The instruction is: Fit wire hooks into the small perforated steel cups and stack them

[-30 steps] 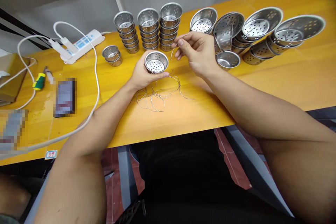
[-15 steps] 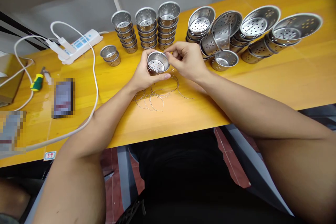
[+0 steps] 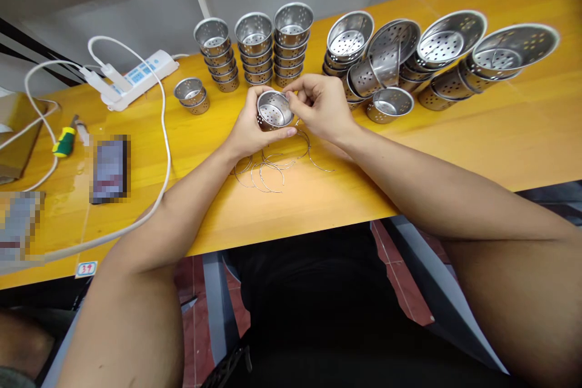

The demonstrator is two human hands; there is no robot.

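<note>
My left hand (image 3: pixel 251 124) is wrapped round a small perforated metal cup (image 3: pixel 274 115), thumb along its near side and the open mouth facing up. At the cup's right rim, my right hand (image 3: pixel 321 106) has thumb and forefinger pinched together on what looks like a thin wire handle, mostly hidden by the fingers. Below both hands, several loose curved wire handles (image 3: pixel 271 177) lie tangled on the yellow table (image 3: pixel 318 200).
Stacks of perforated cups (image 3: pixel 254 42) stand behind my hands. To the right are more cups fitted with wire handles (image 3: pixel 382 66), some tilted. Two nested cups (image 3: pixel 191 94), a power strip (image 3: pixel 136 82) with a white cable, a screwdriver (image 3: pixel 64 142) and a phone (image 3: pixel 109 170) are leftward.
Almost nothing differs. Both hands and the cup have shifted very slightly, and the right fingers stay pinched at the rim.
</note>
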